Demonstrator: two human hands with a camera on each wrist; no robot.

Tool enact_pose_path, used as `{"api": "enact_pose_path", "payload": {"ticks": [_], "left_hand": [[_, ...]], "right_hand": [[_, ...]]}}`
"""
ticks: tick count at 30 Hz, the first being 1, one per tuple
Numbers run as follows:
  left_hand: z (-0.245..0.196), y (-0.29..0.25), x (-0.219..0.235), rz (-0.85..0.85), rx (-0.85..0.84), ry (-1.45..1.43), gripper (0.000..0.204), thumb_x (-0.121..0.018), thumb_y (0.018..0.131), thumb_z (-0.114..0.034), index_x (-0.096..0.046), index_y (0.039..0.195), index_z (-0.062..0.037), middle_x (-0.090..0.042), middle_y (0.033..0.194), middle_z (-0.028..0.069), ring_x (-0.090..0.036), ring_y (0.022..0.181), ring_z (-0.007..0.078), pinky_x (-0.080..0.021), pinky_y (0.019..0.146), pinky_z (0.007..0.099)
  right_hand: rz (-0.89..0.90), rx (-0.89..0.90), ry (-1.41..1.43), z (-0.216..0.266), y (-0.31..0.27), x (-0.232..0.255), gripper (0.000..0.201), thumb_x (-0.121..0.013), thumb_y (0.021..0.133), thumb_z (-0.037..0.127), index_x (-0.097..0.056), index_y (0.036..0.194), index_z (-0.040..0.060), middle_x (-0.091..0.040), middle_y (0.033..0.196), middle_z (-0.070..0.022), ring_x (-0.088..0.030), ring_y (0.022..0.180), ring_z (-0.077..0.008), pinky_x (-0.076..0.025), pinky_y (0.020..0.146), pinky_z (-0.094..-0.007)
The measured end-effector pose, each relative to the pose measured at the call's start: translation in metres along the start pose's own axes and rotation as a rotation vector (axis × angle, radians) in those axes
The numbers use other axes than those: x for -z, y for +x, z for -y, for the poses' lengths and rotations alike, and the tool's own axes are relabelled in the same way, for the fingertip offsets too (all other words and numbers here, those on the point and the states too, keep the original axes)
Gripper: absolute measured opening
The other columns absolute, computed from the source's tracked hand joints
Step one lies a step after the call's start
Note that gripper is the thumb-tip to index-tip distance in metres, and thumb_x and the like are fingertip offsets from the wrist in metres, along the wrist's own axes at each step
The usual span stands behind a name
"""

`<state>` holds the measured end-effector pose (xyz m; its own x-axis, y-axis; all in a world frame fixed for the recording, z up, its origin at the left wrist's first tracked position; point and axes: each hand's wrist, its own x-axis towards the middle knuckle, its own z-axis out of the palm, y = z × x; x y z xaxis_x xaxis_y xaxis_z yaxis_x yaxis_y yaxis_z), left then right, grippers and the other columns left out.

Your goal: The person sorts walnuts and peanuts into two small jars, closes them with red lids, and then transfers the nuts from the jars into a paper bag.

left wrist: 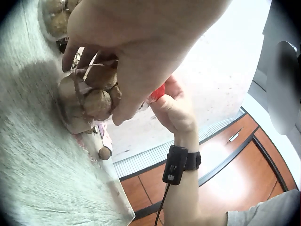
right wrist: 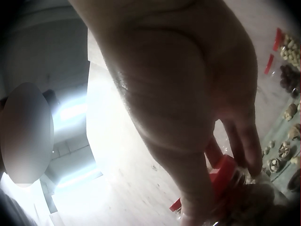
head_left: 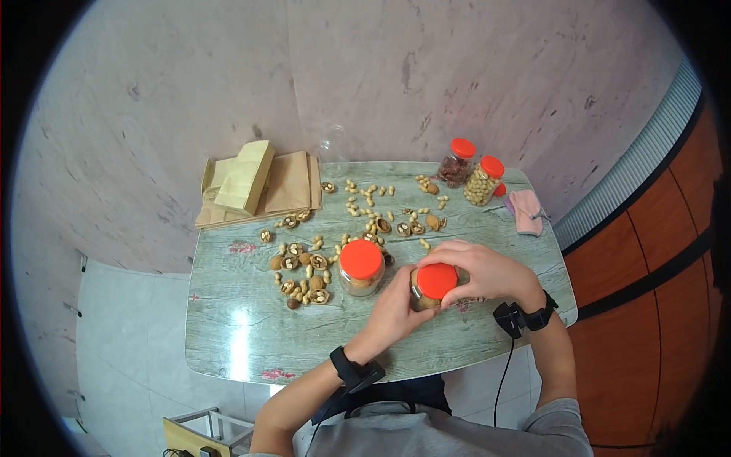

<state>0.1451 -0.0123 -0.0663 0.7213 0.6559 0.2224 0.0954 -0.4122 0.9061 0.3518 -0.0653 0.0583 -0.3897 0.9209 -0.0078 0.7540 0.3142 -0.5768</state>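
Observation:
A clear jar of walnuts (left wrist: 98,104) with a red lid (head_left: 436,281) stands near the table's front edge, right of centre. My left hand (head_left: 394,311) grips its body from the left, fingers and thumb around the glass. From the right, my right hand (head_left: 491,270) holds the red lid, thumb on the near side and fingers on the far side. In the right wrist view the lid shows between thumb and fingers, in shadow. Just left of my hands stands a second red-lidded jar (head_left: 361,263).
Peanuts (head_left: 368,199) and opened walnuts (head_left: 319,263) lie scattered over the table (head_left: 266,335). Paper bags (head_left: 293,183) and a yellowish paper packet (head_left: 247,183) lie back left. At the back right are a dark-filled jar (head_left: 455,164), a peanut jar (head_left: 482,183) and a pink cloth (head_left: 527,212).

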Motion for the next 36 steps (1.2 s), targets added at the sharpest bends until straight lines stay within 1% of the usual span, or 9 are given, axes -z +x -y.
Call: {"api": "enact_pose_path", "payload": {"ticks": [7, 13, 17, 19, 22, 26, 28, 32, 36], "left_hand": [[-0.006, 0.002, 0.003, 0.022, 0.030, 0.010, 0.077, -0.090, 0.080, -0.022, -0.046, 0.140, -0.0030, -0.066, 0.125, 0.0216, -0.066, 0.121, 0.0370, -0.053, 0.098, 0.0437], [-0.002, 0.001, 0.002, 0.038, 0.052, -0.019, 0.075, -0.090, 0.080, -0.020, -0.046, 0.137, -0.0013, -0.066, 0.125, 0.0219, -0.066, 0.120, 0.0371, -0.054, 0.097, 0.0439], [0.001, 0.000, 0.001, -0.023, -0.028, -0.031, 0.075, -0.091, 0.080, -0.028, -0.048, 0.137, -0.0030, -0.068, 0.119, 0.0220, -0.068, 0.111, 0.0421, -0.055, 0.090, 0.0480], [0.002, 0.000, 0.000, -0.028, -0.034, -0.035, 0.075, -0.091, 0.080, -0.027, -0.048, 0.137, -0.0032, -0.068, 0.119, 0.0217, -0.068, 0.111, 0.0421, -0.055, 0.090, 0.0482], [0.001, 0.000, 0.001, -0.023, -0.021, -0.019, 0.074, -0.090, 0.079, -0.025, -0.048, 0.136, -0.0034, -0.068, 0.119, 0.0216, -0.068, 0.111, 0.0423, -0.055, 0.091, 0.0481], [0.000, 0.000, 0.001, -0.026, -0.029, -0.017, 0.074, -0.091, 0.079, -0.024, -0.048, 0.136, -0.0036, -0.068, 0.119, 0.0213, -0.067, 0.112, 0.0421, -0.055, 0.091, 0.0482], [0.000, 0.000, 0.001, -0.026, -0.019, -0.016, 0.074, -0.091, 0.078, -0.024, -0.048, 0.136, -0.0036, -0.068, 0.119, 0.0211, -0.067, 0.112, 0.0421, -0.055, 0.092, 0.0482], [0.000, 0.000, 0.002, -0.009, -0.006, -0.001, 0.075, -0.090, 0.079, -0.022, -0.047, 0.137, -0.0028, -0.066, 0.123, 0.0218, -0.066, 0.115, 0.0413, -0.054, 0.094, 0.0474], [0.001, 0.000, 0.001, -0.015, -0.006, -0.014, 0.075, -0.091, 0.078, -0.024, -0.048, 0.136, -0.0041, -0.065, 0.123, 0.0208, -0.066, 0.113, 0.0428, -0.054, 0.094, 0.0488]], "right_hand": [[-0.237, -0.157, -0.298, 0.016, 0.004, -0.019, 0.073, -0.093, 0.067, 0.057, -0.061, 0.100, -0.0004, -0.069, 0.095, -0.0187, -0.069, 0.087, -0.0380, -0.055, 0.078, -0.0443], [-0.118, -0.361, -0.485, 0.027, 0.010, -0.015, 0.083, -0.086, 0.069, 0.071, -0.062, 0.103, -0.0017, -0.066, 0.071, -0.0167, -0.070, 0.068, -0.0396, -0.055, 0.062, -0.0481], [-0.016, -0.527, -0.537, 0.034, 0.012, -0.002, 0.079, -0.088, 0.070, 0.065, -0.064, 0.105, -0.0016, -0.070, 0.083, -0.0185, -0.072, 0.078, -0.0383, -0.057, 0.070, -0.0467], [-0.280, -0.111, -0.289, 0.023, 0.005, -0.005, 0.074, -0.089, 0.071, 0.058, -0.065, 0.108, -0.0013, -0.071, 0.098, -0.0193, -0.072, 0.090, -0.0371, -0.057, 0.079, -0.0457], [-0.087, -0.092, -0.216, 0.021, 0.005, -0.001, 0.071, -0.092, 0.071, 0.049, -0.067, 0.113, -0.0017, -0.070, 0.104, -0.0202, -0.069, 0.099, -0.0384, -0.056, 0.085, -0.0430], [-0.100, -0.183, -0.307, 0.034, 0.016, -0.008, 0.065, -0.087, 0.078, 0.051, -0.069, 0.112, -0.0021, -0.071, 0.094, -0.0197, -0.071, 0.090, -0.0394, -0.056, 0.081, -0.0441], [0.012, -0.583, -0.506, 0.050, 0.026, -0.011, 0.063, -0.078, 0.087, 0.057, -0.069, 0.105, -0.0029, -0.070, 0.080, -0.0205, -0.072, 0.080, -0.0402, -0.057, 0.074, -0.0457], [-0.056, -0.569, -0.583, 0.035, 0.022, -0.012, 0.061, -0.072, 0.093, 0.058, -0.071, 0.099, -0.0036, -0.065, 0.066, -0.0200, -0.070, 0.070, -0.0423, -0.057, 0.069, -0.0465], [-0.198, -0.294, -0.346, 0.041, 0.011, -0.002, 0.059, -0.078, 0.089, 0.051, -0.069, 0.115, -0.0017, -0.071, 0.093, -0.0201, -0.071, 0.086, -0.0390, -0.057, 0.076, -0.0451]]}}
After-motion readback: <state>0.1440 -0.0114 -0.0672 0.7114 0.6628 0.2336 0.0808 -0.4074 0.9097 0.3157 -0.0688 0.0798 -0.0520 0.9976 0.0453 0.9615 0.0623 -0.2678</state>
